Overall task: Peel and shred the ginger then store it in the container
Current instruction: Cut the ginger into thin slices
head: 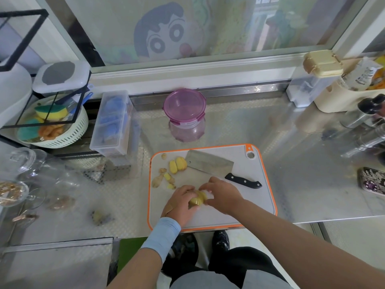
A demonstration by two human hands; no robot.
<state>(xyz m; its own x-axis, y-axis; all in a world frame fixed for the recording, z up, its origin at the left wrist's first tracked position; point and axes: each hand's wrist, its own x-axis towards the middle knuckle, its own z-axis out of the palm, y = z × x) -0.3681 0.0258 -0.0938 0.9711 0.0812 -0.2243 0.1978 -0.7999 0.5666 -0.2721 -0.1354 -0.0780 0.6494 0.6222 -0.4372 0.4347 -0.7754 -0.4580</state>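
item: grey plastic cutting board (pixel 225 151) with orange rim, on the steel surface (pixel 302 174)
- near edge of the board: pale-yellow knobbly ginger piece (pixel 197 200), gripped in the curled left hand (pixel 181 203); the right hand (pixel 223 195) pinches its other end with bent fingers
- left part of the board: two peeled yellow chunks (pixel 177 164), plus smaller bits and tan skin scraps (pixel 157 180)
- far part of the board: steel cleaver (pixel 208 163) with black handle, lying flat, unheld
- beyond the board: round clear container (pixel 185 126) with purple clip lid, lid on, seemingly empty
- status, as judged: peeling partly done; no shreds visible; shredding and storing both remain
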